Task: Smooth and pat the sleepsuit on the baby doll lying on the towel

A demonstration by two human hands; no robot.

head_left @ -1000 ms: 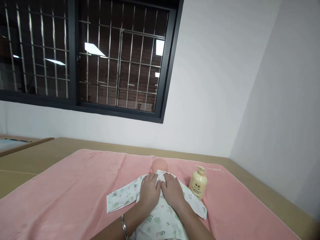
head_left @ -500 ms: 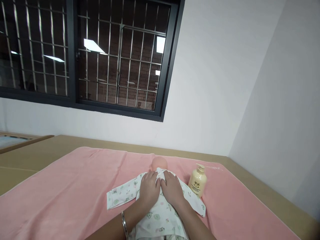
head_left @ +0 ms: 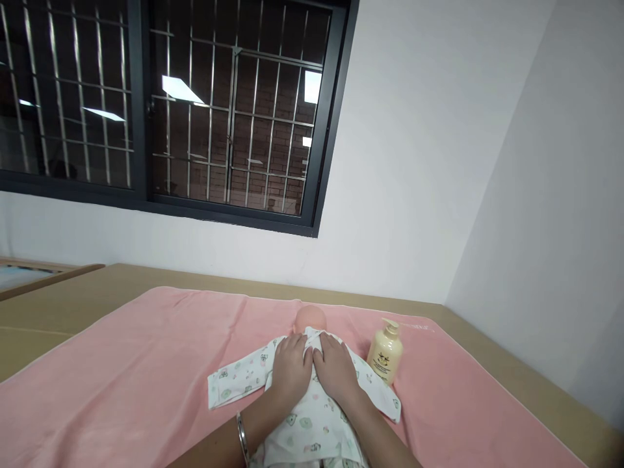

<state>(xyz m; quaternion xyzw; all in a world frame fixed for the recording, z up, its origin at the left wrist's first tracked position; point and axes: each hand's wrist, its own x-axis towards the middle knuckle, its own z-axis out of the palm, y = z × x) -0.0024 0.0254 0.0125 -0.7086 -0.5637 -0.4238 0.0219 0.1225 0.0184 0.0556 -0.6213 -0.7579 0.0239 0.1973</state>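
A baby doll (head_left: 311, 318) lies on a pink blanket (head_left: 180, 351), its bald head pointing away from me. It wears a white printed top (head_left: 314, 422), with both sleeves spread out sideways. My left hand (head_left: 292, 364) rests flat on the upper left of the doll's body, fingers stretched toward its shoulder. Beside it, my right hand (head_left: 335, 364) lies flat on the upper right, and the thumbs almost meet in the middle. Neither hand grips anything. Whether the doll is face up or face down I cannot tell.
A cream pump bottle (head_left: 385, 352) stands upright on the blanket, right of the doll and close to its right sleeve. Under the blanket is a tan surface (head_left: 92, 292), bordered by a white wall (head_left: 404, 162) and a dark-framed barred window (head_left: 229, 130).
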